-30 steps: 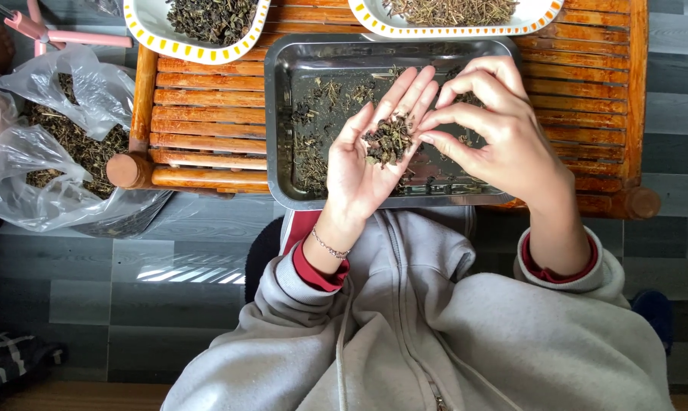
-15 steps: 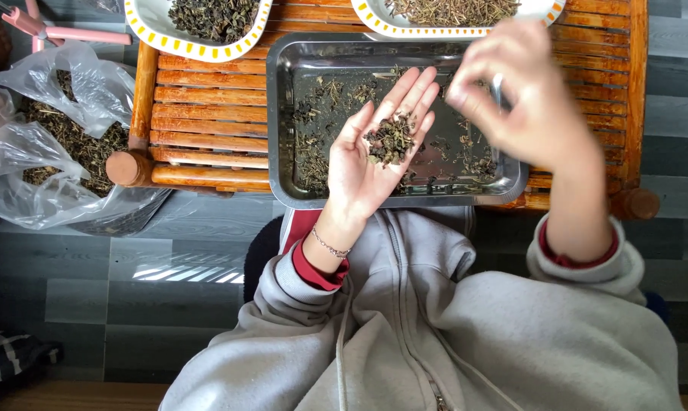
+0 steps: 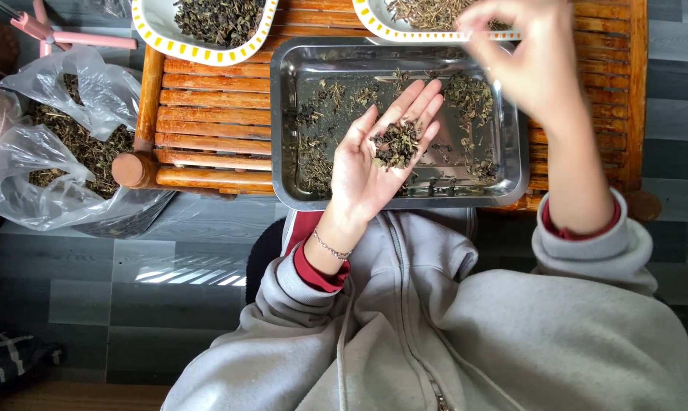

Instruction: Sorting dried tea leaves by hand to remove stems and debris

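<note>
Left hand [image 3: 374, 164] flat open, palm up, cradling dried leaves [image 3: 395, 144].

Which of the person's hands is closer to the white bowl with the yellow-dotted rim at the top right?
The right hand; it hangs over that bowl's edge. The left hand lies open over the metal tray, holding dried leaves.

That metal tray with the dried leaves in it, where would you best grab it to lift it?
Probably by the raised rolled rim of the metal tray, at its left short edge, coming in from the side over the wooden slat table. That edge is bare. The left hand, palm up with a pile of dried leaves, hangs over the middle, and the right hand is above the far right corner.
</note>
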